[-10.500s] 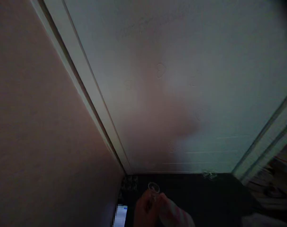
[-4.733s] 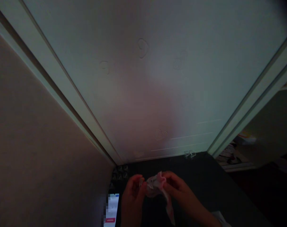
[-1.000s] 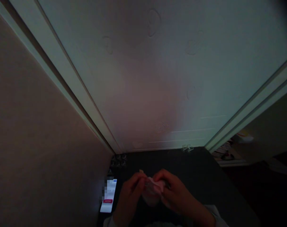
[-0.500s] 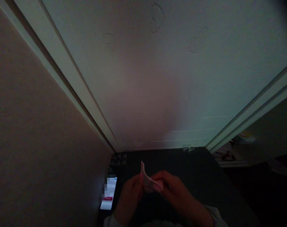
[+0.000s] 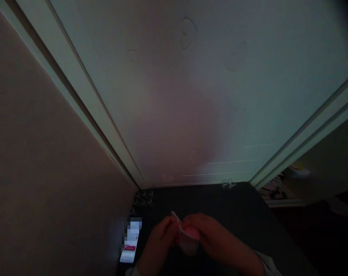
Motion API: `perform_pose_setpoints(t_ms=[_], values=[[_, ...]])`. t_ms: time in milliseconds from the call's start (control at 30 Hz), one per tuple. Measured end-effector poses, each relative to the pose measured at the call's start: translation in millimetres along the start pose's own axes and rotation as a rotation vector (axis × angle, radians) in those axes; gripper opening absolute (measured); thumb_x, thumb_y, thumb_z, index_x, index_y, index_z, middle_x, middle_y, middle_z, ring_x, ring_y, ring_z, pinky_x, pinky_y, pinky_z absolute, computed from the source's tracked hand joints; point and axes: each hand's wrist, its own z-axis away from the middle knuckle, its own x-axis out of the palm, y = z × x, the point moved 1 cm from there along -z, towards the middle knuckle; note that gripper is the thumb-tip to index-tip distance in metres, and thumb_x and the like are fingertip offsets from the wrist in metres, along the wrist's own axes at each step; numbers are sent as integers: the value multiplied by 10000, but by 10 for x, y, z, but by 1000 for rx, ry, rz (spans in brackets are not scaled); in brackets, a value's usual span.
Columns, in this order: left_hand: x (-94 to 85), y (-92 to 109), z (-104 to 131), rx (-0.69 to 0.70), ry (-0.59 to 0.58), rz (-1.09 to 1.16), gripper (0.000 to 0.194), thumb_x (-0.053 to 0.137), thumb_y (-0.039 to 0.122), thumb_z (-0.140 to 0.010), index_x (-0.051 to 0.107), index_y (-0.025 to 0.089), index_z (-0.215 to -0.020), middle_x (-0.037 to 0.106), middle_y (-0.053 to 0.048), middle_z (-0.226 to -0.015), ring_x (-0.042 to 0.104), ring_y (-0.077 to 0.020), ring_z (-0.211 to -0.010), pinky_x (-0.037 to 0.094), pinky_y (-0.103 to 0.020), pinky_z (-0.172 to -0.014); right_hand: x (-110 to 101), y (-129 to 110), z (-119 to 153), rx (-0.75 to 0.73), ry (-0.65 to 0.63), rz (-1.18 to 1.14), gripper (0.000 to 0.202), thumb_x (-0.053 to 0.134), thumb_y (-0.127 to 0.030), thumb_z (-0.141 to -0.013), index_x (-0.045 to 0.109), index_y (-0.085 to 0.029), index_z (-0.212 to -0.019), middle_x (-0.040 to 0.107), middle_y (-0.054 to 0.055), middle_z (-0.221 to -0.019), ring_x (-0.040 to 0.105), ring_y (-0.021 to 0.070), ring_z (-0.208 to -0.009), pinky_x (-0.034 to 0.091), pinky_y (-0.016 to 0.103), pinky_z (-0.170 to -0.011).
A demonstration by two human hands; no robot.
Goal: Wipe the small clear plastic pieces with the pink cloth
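Low in the middle of the head view, my left hand (image 5: 162, 237) pinches one side of a thin, pale pink, pouch-like piece (image 5: 189, 243). My right hand (image 5: 208, 230) has its fingers closed on the other side of it. The piece is bent and bulges downward between both hands, above a dark tabletop (image 5: 234, 207). Dim light hides its exact kind. To the left of my left hand lies a phone (image 5: 132, 239) with a lit screen, partly blurred out by blocks.
A pale panel with heart patterns (image 5: 176, 115) rises behind the tabletop. Several small clear objects (image 5: 143, 197) stand at the back left corner, and more clear ones (image 5: 228, 184) at the back right. A brown wall (image 5: 47, 172) borders the left. Blurred items (image 5: 277, 186) sit beyond the right frame.
My hands have shifted slightly, and the pale pink piece has turned so its bulging lower part shows more. The view has tilted a little, lowering the phone in the picture.
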Motion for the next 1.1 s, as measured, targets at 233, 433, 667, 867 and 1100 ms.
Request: perform_pose_setpoints(t_ms=[233, 433, 667, 867, 1100], values=[[-30, 29, 44, 64, -21, 88, 308, 555, 470, -794, 591, 166, -831, 535, 24, -683, 481, -141, -645, 375, -250, -606, -43, -36, -39, 64, -33, -164, 293, 447, -104, -835, 681, -208, -976, 715, 36, -934, 647, 176, -838, 482, 270, -761], [-60, -44, 42, 126, -61, 87, 240, 571, 383, -813, 580, 179, -941, 598, -8, -805, 550, -178, -788, 414, -268, -707, -9, 36, -15, 73, 0, -208, 342, 443, -83, -825, 678, -212, -1038, 718, 50, -1009, 649, 184, -907, 475, 295, -822], [-140, -4, 112, 161, -58, -62, 204, 597, 311, -794, 597, 197, -963, 603, -4, -813, 544, -174, -774, 413, -256, -703, 60, 35, 20, 175, -31, -247, 281, 438, -133, -835, 698, -167, -936, 727, 56, -877, 643, 190, -808, 480, 286, -733], [-179, 40, 186, 194, -137, -132, 184, 639, 259, -755, 638, 211, -933, 589, -4, -828, 522, -171, -761, 400, -253, -696, 94, 155, 67, 245, -61, -420, 224, 503, -218, -802, 705, -168, -885, 712, 44, -856, 626, 196, -797, 476, 288, -711], [-205, -8, 145, 216, -85, -234, 318, 622, 263, -769, 587, 222, -1083, 615, -32, -946, 532, -187, -824, 402, -279, -762, 182, 254, 61, 329, 34, -592, 242, 577, -323, -764, 695, -143, -874, 695, 55, -820, 624, 215, -785, 472, 316, -705]])
